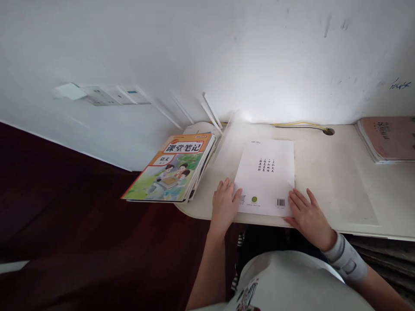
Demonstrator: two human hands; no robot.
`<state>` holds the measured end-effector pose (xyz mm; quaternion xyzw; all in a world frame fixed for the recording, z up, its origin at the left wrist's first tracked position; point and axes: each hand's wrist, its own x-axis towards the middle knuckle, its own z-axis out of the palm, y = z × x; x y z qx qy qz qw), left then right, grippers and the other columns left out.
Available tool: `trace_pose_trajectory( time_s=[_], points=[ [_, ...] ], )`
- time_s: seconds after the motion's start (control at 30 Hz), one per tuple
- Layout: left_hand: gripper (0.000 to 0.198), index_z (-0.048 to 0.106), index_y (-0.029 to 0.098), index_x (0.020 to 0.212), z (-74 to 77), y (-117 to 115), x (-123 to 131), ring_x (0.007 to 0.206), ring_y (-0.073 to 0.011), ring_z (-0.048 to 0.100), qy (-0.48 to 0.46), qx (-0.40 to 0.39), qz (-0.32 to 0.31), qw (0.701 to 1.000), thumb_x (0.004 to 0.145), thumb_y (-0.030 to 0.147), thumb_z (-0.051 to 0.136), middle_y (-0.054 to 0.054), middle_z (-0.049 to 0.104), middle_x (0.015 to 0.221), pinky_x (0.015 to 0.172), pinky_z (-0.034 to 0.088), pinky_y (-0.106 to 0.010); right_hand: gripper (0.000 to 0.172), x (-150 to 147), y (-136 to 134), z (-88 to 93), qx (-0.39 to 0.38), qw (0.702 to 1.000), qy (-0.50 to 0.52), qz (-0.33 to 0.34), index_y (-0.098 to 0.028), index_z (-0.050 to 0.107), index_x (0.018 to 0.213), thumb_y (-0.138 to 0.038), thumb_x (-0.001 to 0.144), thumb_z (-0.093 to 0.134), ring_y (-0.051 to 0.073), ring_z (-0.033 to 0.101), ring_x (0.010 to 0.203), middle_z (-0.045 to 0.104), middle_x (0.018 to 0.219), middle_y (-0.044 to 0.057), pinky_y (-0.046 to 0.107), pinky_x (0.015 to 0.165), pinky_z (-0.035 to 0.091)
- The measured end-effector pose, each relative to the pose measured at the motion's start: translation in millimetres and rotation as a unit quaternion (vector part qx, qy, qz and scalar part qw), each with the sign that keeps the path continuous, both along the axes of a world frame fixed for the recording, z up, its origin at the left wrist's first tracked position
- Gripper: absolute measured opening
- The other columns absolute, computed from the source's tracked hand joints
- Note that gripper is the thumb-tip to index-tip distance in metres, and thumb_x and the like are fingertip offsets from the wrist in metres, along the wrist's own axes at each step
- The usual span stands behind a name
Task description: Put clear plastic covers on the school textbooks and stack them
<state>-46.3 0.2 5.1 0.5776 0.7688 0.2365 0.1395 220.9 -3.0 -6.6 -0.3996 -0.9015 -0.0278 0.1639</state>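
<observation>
A white book or booklet (266, 183) lies on the desk, its back cover up, with a few columns of printed characters, a green round mark and a barcode. My left hand (224, 205) rests at its lower left edge, thumb over the edge and fingers stretched out on the desk side. At the lower right corner, my right hand (309, 216) touches the edge with its fingers spread; its thumb is near the desk's front edge. A clear plastic sheet (352, 194) covers part of the desktop around the book.
A stack of workbooks (168, 168), an orange and green cover on top, overhangs the left desk end. More books (391, 138) lie at the right. A yellow cable (298, 124) runs along the wall to a hole (329, 131). Wall sockets (113, 96) are at the left.
</observation>
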Motion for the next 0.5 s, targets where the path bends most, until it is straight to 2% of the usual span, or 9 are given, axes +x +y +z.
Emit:
trace_pose_trajectory(
  time_s=[0.07,0.13,0.23,0.3,0.4,0.5],
  points=[
    [0.049,0.058,0.011,0.120,9.6,-2.9,0.6,0.135,-0.0303,0.031,-0.069,0.027,0.006,0.997,0.087,0.044,0.042,-0.014,0.046,0.139,0.110,0.025,-0.047,0.035,-6.9,1.6,4.3,0.001,1.000,-0.007,0.015,-0.011,0.062,0.111,-0.033,0.085,0.056,0.028,0.054,0.115,0.061,0.120,0.017,0.048,0.103,0.035],
    [0.052,0.057,0.014,0.122,20.1,-7.6,2.1,0.130,-0.0283,0.040,-0.174,0.051,-0.004,0.983,0.088,0.049,0.039,-0.011,0.052,0.133,0.107,0.032,-0.043,0.033,-14.3,2.9,7.0,0.001,0.999,-0.015,0.032,-0.010,0.064,0.108,-0.031,0.084,0.058,0.027,0.056,0.110,0.063,0.118,0.016,0.043,0.097,0.041],
    [0.067,0.051,0.017,0.129,32.2,-15.4,9.4,0.120,-0.0277,0.051,-0.349,0.078,-0.041,0.933,0.086,0.064,0.031,-0.010,0.058,0.128,0.097,0.045,-0.039,0.031,-24.3,4.8,8.2,-0.004,0.999,-0.013,0.043,-0.011,0.065,0.106,-0.031,0.082,0.061,0.027,0.058,0.108,0.064,0.115,0.016,0.040,0.091,0.046],
    [0.079,0.041,0.018,0.137,35.2,-18.5,19.4,0.120,-0.0281,0.051,-0.431,0.085,-0.063,0.896,0.083,0.072,0.023,-0.011,0.053,0.133,0.093,0.048,-0.039,0.032,-30.0,6.1,9.5,-0.013,0.998,0.006,0.053,-0.011,0.064,0.106,-0.033,0.083,0.060,0.027,0.059,0.106,0.065,0.113,0.016,0.039,0.089,0.048],
    [0.086,0.025,0.022,0.145,33.6,-19.4,41.3,0.128,-0.0271,0.043,-0.466,0.085,-0.099,0.875,0.080,0.075,0.007,-0.009,0.036,0.147,0.097,0.046,-0.040,0.040,-37.0,8.6,17.7,-0.039,0.994,0.072,0.072,-0.011,0.061,0.110,-0.043,0.087,0.052,0.024,0.064,0.095,0.067,0.106,0.016,0.036,0.081,0.051],
    [0.079,0.017,0.025,0.147,32.0,-17.7,63.6,0.137,-0.0251,0.027,-0.420,0.079,-0.182,0.886,0.083,0.071,0.008,-0.005,0.019,0.154,0.107,0.035,-0.039,0.044,-39.4,13.9,34.3,-0.055,0.980,0.172,0.078,-0.013,0.058,0.111,-0.048,0.089,0.044,0.021,0.066,0.083,0.068,0.102,0.014,0.033,0.072,0.054]
  ],
)
